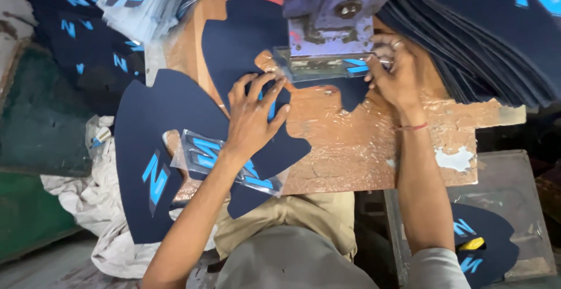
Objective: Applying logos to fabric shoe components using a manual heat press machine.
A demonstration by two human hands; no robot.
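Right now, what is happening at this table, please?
A person works at a worn wooden table under a metal press head. The left hand lies flat on a dark blue cut fabric piece, fingers spread. The right hand pinches a clear film with a blue emblem at the press plate. Stacks of similar pieces lie around.

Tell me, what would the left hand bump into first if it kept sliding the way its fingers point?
Probably the grey metal press head: the left hand points up-right toward it, though depth is unclear.
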